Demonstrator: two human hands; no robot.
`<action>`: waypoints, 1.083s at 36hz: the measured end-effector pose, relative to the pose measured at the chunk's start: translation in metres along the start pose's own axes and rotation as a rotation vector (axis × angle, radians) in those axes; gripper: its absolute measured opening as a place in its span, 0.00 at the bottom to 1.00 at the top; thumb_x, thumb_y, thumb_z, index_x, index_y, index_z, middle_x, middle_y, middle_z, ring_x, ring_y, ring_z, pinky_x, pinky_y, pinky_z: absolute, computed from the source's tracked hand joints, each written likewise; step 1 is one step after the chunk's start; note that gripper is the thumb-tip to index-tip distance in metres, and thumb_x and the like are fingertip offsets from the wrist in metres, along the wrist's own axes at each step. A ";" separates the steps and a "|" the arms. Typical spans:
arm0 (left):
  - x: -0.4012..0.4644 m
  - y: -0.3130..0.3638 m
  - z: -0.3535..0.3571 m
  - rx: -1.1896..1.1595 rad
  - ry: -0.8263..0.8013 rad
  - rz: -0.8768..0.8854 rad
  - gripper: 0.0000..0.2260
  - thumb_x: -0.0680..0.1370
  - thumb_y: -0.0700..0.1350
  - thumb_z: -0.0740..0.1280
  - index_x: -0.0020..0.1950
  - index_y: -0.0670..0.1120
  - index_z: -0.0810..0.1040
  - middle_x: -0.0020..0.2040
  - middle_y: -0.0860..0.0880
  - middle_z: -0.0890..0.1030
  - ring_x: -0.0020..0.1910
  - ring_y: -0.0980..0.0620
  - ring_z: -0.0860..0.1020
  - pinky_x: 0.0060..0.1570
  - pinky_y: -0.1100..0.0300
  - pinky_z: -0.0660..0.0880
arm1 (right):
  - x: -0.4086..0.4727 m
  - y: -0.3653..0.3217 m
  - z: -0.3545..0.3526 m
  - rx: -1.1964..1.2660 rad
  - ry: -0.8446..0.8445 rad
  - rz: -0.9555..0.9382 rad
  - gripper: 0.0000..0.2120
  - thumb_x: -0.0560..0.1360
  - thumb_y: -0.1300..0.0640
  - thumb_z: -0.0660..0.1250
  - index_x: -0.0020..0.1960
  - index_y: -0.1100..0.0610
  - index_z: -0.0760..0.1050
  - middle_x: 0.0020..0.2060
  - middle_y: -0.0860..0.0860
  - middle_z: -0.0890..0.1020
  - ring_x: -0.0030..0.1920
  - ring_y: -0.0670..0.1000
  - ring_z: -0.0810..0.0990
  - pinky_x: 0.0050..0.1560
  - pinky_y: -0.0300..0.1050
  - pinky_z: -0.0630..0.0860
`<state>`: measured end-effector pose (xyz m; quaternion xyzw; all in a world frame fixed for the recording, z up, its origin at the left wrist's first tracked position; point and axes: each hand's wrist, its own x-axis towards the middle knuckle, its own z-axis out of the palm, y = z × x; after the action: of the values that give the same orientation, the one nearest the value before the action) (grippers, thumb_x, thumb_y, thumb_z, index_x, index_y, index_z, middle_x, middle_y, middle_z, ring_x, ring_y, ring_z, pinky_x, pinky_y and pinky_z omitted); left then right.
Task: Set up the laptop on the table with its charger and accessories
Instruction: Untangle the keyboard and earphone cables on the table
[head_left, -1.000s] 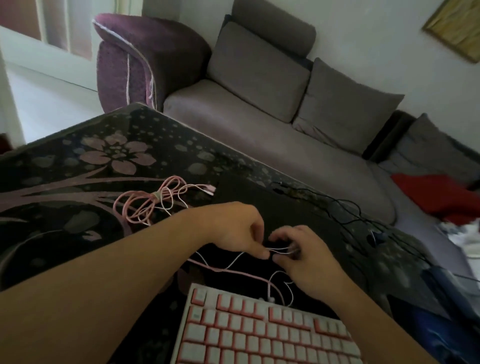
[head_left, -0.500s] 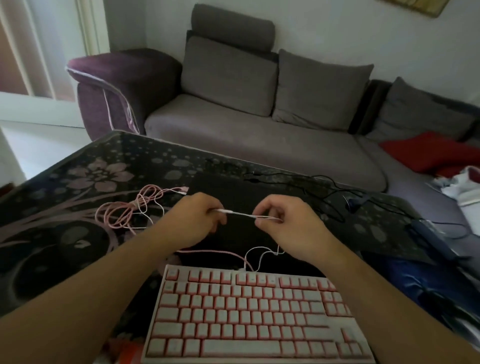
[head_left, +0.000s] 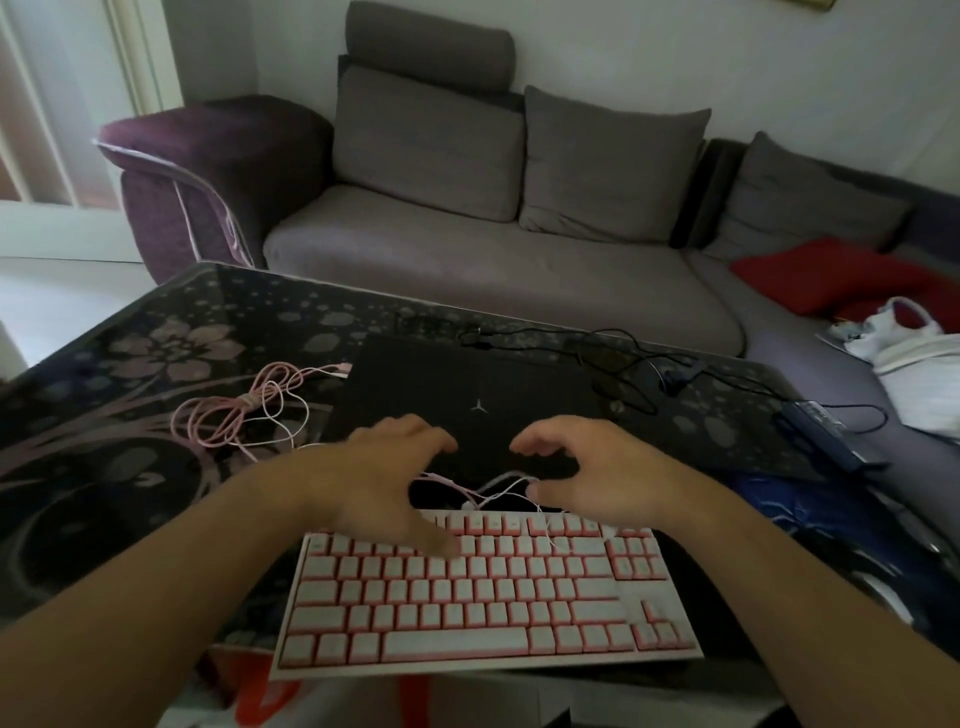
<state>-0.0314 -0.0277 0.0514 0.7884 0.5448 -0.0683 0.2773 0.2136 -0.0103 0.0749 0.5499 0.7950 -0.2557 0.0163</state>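
Note:
A closed black laptop (head_left: 467, 384) lies flat on the dark floral table (head_left: 130, 338). In front of it sits a pink and white keyboard (head_left: 483, 592), overhanging the table's near edge. A thin white and pink cable (head_left: 498, 486) lies loose between laptop and keyboard. My left hand (head_left: 395, 467) and my right hand (head_left: 582, 467) hover over the laptop's near edge, fingers spread and curled, holding nothing. A bundled pink cable (head_left: 244, 410) lies left of the laptop. A black charger cable (head_left: 618, 364) trails behind the laptop to the right.
A grey sofa (head_left: 493, 249) with a purple armrest stands behind the table. A red cushion (head_left: 831, 275) and a white bag (head_left: 914, 353) lie on its right part. A dark blue object (head_left: 821, 426) rests at the table's right edge.
Both hands held the thin white cable stretched between them; now they have let it go and opened, and the cable lies on the table. The view has tilted down slightly.

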 end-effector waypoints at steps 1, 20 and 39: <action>-0.001 0.008 0.005 0.030 -0.016 0.026 0.50 0.69 0.69 0.76 0.83 0.59 0.52 0.81 0.56 0.57 0.80 0.50 0.57 0.78 0.45 0.61 | -0.003 0.002 0.003 -0.017 0.006 0.004 0.27 0.78 0.49 0.74 0.74 0.41 0.70 0.69 0.39 0.74 0.69 0.41 0.73 0.69 0.45 0.72; 0.004 0.015 0.069 0.324 0.053 0.166 0.64 0.65 0.63 0.80 0.83 0.56 0.35 0.84 0.52 0.47 0.82 0.49 0.49 0.82 0.46 0.48 | -0.027 0.015 0.058 -0.373 -0.284 -0.009 0.68 0.64 0.35 0.81 0.83 0.41 0.33 0.80 0.46 0.52 0.80 0.55 0.52 0.79 0.53 0.51; 0.033 -0.016 0.029 0.099 0.317 -0.111 0.16 0.86 0.55 0.59 0.74 0.58 0.70 0.69 0.55 0.71 0.66 0.56 0.71 0.67 0.55 0.74 | 0.035 0.017 0.038 -0.054 0.153 0.083 0.19 0.80 0.49 0.72 0.70 0.42 0.74 0.60 0.41 0.73 0.59 0.43 0.76 0.61 0.44 0.79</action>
<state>-0.0269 -0.0113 0.0075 0.7708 0.6203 0.0147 0.1445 0.2051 0.0080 0.0241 0.5995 0.7771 -0.1905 -0.0188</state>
